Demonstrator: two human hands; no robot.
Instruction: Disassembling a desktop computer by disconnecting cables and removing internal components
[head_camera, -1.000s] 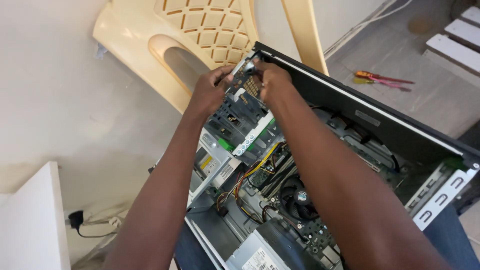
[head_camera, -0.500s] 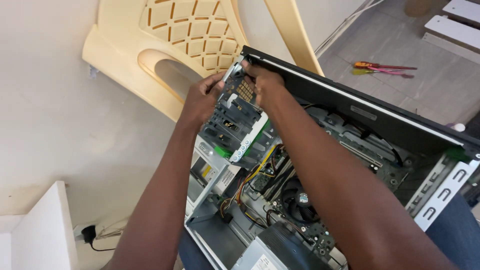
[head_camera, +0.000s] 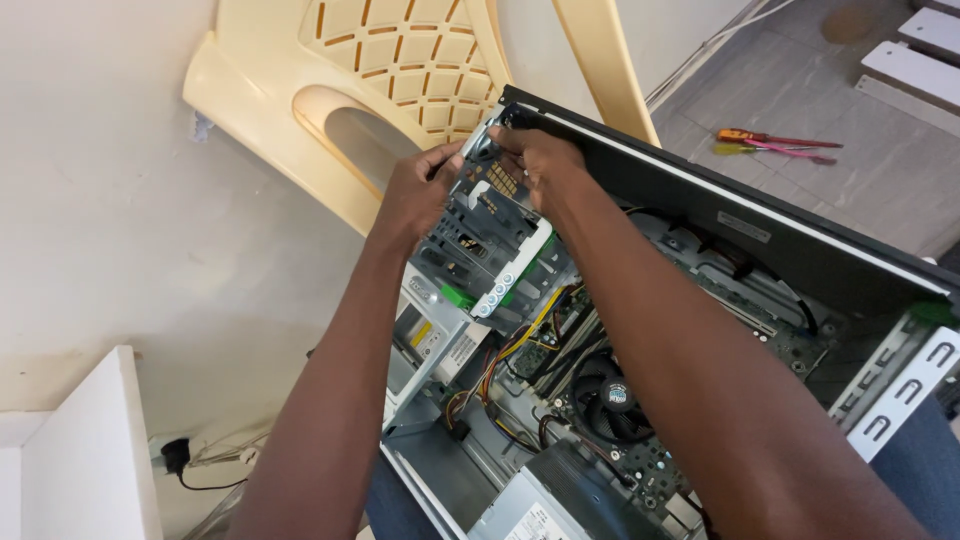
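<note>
I see a big cream chair (head_camera: 400, 70) lying tipped over by the wall, and right against it sits an open computer case (head_camera: 700, 215) with its side off. The case fills most of the view, and its black edge runs from the chair down to the right. Inside it, low in the middle, there is a round black fan (head_camera: 608, 398), and a grey power box (head_camera: 560, 505) sits at the bottom edge. A bunch of yellow, red and black wires (head_camera: 505, 365) runs between the fan and the metal parts on the left. At the top corner of the case, close to the chair, stands a grey metal drive cage (head_camera: 490, 235) with a white strip and small green tabs on it. My left hand (head_camera: 418, 190) holds the left side of the cage top, fingers curled on the metal. My right hand (head_camera: 535, 165) grips the right side of the cage top, fingers bent over its edge. Both hands are close, with the cage top between them. On the grey floor, well apart from the case, lie a few small screwdrivers (head_camera: 770, 145).
</note>
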